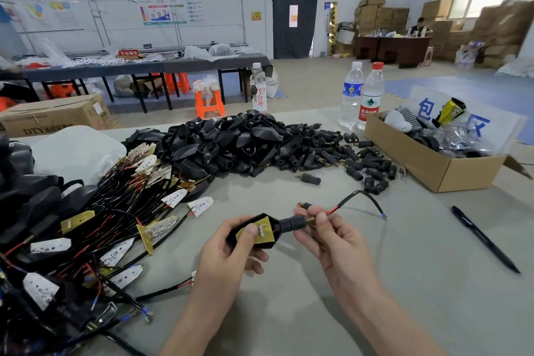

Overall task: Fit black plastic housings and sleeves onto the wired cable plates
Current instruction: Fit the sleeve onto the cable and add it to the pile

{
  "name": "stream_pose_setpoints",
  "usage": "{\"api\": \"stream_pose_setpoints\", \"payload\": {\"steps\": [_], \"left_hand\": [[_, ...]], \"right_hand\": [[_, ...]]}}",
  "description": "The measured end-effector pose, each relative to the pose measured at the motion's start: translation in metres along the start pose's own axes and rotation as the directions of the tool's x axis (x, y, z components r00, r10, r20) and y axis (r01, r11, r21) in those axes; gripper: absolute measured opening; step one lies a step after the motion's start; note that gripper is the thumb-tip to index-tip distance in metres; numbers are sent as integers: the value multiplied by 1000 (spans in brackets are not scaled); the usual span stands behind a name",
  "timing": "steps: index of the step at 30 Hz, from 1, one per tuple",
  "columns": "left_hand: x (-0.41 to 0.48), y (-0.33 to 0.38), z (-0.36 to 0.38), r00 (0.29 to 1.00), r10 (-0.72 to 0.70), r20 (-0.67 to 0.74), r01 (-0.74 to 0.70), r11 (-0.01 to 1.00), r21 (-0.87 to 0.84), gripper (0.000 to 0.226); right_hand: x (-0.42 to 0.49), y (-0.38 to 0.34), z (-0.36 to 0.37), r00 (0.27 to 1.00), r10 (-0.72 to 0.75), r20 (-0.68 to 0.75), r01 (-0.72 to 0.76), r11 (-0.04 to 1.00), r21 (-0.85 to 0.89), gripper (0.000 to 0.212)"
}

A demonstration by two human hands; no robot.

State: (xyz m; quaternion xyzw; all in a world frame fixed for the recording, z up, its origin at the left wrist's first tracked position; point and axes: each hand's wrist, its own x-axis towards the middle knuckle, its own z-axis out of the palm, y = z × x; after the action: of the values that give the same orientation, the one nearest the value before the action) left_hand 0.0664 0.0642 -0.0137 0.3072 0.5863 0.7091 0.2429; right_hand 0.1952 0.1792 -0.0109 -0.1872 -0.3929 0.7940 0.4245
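**Bench assembly: housing and sleeve on one cable plate, in hand**

Head view.
- Left hand point(228, 251) grips a black housing point(276, 228) just above the grey bench point(289, 312). The thumb presses on the yellow-faced plate point(255, 237) seated in it.
- A black sleeve point(291, 224) sits against the housing's narrow end, with a brass threaded tip point(309, 220) showing beyond it.
- Right hand point(326, 237) pinches the cable point(358, 195) between thumb and forefinger, right at that brass tip. The other fingers are curled under.
- The cable arcs away to the right: a red wire is bared near the fingers, and the free end has a blue tip.
- Left of the hands is a tangled bundle of wired plates point(115, 225), some white-faced, some yellow.
- Behind is a heap of black housings point(231, 144). To its right, loose sleeves point(332, 153) are spread over the bench.
- Three bottles stand at the far edge of the bench:
  - A red-capped bottle point(371, 98) with a label beginning "农夫".
  - A blue-labelled bottle point(352, 92) touching it; its print is too small to read.
  - A third bottle point(259, 89), apart to the left, with "白开" legible in red.
- An open cardboard box point(433, 165) sits at the right, with a white sign point(450, 113) in large blue characters propped in it. "包" and "区" are clear; the middle one is hidden.
- A black pen point(485, 240) lies on the bench, well right of the hands.
- A carton point(57, 118) off the bench's left edge is printed "DTY".
- On a far table, a red sign point(128, 52) reads "不合格区".
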Motion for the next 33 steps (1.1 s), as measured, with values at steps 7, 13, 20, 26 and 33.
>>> {"api": "stream_pose_setpoints", "payload": {"steps": [7,13,20,26,33], "left_hand": [[-1,-1,5,1000,-20,-2,20,994,-106,16],[5,4,2,984,-78,-157,28,955,-296,34],[11,10,-1,935,-351,-43,250,742,-623,60],[-5,7,24,987,-155,-31,132,918,-373,43],[-21,38,-2,989,62,-136,-93,968,-233,13]], "right_hand": [[-3,-7,2,997,-78,6,78,997,5,20],[-8,-10,10,986,79,145,-95,990,104,19],[-11,7,14,978,150,143,-138,986,-92,27],[-19,9,16,968,133,214,-69,957,-282,34],[-37,6,48,925,174,339,-20,911,-413,33]]}}
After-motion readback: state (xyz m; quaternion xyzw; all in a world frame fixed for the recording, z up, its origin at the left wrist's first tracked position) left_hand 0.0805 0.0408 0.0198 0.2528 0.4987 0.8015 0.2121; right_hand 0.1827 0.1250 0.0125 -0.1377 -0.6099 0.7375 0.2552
